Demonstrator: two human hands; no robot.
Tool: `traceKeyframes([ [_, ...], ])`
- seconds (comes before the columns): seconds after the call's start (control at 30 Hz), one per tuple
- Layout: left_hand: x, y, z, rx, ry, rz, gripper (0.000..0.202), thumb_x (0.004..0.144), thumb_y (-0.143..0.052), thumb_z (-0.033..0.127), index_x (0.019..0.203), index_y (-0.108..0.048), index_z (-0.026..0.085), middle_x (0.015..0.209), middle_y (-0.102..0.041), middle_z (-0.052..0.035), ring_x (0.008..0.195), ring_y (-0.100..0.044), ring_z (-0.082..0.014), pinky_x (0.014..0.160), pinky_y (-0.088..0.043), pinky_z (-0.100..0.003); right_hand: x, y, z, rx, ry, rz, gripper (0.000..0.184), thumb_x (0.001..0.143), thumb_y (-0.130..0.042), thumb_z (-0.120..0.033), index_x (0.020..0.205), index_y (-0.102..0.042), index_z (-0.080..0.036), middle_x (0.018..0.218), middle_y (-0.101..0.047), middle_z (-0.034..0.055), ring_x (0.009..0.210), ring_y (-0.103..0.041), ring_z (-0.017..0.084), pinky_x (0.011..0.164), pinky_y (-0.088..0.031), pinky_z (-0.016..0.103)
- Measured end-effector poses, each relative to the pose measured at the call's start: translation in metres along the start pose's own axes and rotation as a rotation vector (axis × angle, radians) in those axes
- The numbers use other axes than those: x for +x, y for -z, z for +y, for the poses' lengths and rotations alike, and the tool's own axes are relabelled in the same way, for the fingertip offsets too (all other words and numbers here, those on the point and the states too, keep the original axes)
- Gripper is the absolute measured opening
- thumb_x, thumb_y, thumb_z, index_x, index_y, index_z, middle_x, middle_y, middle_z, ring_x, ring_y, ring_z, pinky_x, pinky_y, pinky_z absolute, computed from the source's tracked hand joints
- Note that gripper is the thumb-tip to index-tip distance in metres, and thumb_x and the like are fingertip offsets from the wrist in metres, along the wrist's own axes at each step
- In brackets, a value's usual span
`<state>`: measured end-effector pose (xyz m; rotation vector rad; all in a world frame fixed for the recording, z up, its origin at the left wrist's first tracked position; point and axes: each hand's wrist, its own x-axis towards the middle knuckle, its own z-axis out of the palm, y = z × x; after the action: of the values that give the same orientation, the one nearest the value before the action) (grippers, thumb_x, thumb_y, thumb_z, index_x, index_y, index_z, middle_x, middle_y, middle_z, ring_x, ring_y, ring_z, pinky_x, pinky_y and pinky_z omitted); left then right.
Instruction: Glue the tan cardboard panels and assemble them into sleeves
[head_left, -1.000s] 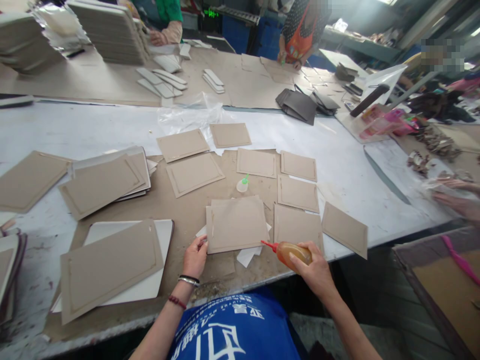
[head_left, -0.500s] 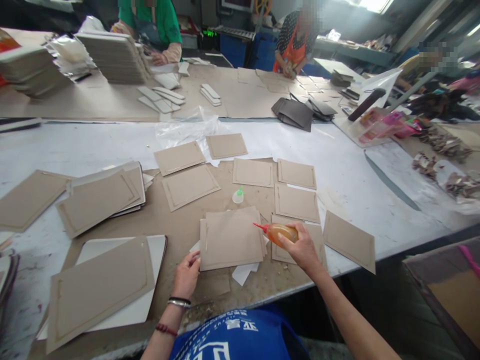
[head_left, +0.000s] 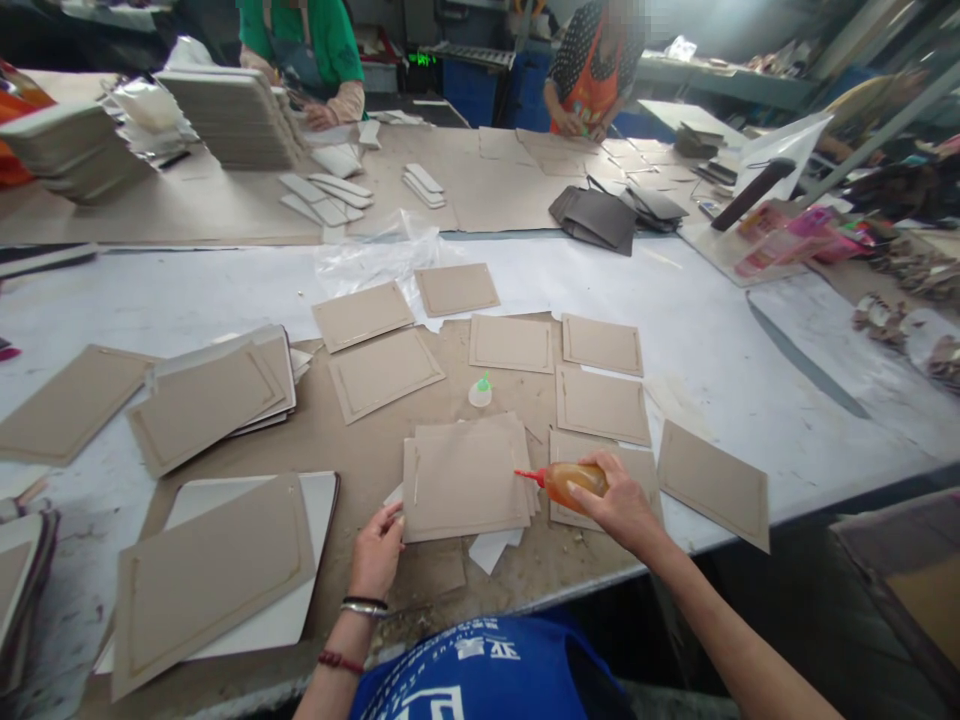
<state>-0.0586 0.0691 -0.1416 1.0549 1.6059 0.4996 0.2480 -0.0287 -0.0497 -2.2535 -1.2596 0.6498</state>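
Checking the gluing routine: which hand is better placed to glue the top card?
Probably right: the right hand holds the glue bottle, tip at the edge of the card stack; the left hand only touches its corner.

A stack [head_left: 465,480] is lying near the front edge of the table [head_left: 750,330]. The left hand [head_left: 375,555] is touching its near-left corner. The right hand [head_left: 619,510] is holding a bottle [head_left: 574,482] just right of the stack, with the nozzle reaching the stack's right edge. A cap [head_left: 480,392] is standing just behind the stack. Loose boards [head_left: 600,405] are lying spread out behind and to the right. An end board [head_left: 714,483] is overhanging the table's front edge, farthest right. A pile [head_left: 210,400] is sitting to the left. Nearer than the pile, a big board [head_left: 210,580] is lying on a sheet [head_left: 225,492]. A bag [head_left: 375,250] is lying behind the farthest loose boards.
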Motion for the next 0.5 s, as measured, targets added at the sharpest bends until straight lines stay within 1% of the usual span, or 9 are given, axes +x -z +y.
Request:
traceKeyframes([
  [0.13,0.001,0.000,0.001,0.018,-0.015,-0.003,0.063,0.055,-0.051,0.045,0.102,-0.062,0.005,0.070,-0.062,-0.0053,0.056,-0.049,-0.0139,0.052,-0.042,-0.026,-0.016,0.002,0.003,0.001,-0.004,-0.025,0.023,0.069,-0.054,-0.035,0.087,-0.049,-0.020,0.085,-0.051,0.0035,0.081,-0.052,0.021,0.076,-0.042,0.035],
  [0.23,0.000,0.001,0.003,0.037,-0.023,-0.008,0.059,0.055,-0.050,0.042,0.100,-0.063,0.005,0.073,-0.064,-0.0066,0.056,-0.050,-0.0141,0.052,-0.043,-0.027,-0.028,0.001,0.003,0.015,-0.015,-0.045,0.023,0.069,-0.055,-0.035,0.085,-0.049,-0.020,0.083,-0.052,0.0030,0.079,-0.052,0.020,0.074,-0.042,0.034],
  [0.37,0.000,0.002,0.005,0.062,-0.024,-0.019,0.051,0.058,-0.049,0.036,0.097,-0.064,0.007,0.079,-0.067,-0.0078,0.057,-0.052,-0.0146,0.053,-0.043,-0.027,-0.044,0.001,0.001,0.037,-0.037,-0.071,0.022,0.070,-0.054,-0.035,0.085,-0.049,-0.020,0.081,-0.052,0.0023,0.076,-0.053,0.019,0.071,-0.043,0.032],
  [0.5,0.001,0.001,0.005,0.066,-0.014,-0.013,0.048,0.059,-0.048,0.033,0.096,-0.064,0.008,0.083,-0.067,-0.0084,0.060,-0.053,-0.0153,0.053,-0.043,-0.026,-0.052,0.002,0.000,0.055,-0.064,-0.082,0.023,0.069,-0.054,-0.035,0.086,-0.049,-0.020,0.081,-0.052,0.0023,0.076,-0.054,0.019,0.070,-0.043,0.032],
])
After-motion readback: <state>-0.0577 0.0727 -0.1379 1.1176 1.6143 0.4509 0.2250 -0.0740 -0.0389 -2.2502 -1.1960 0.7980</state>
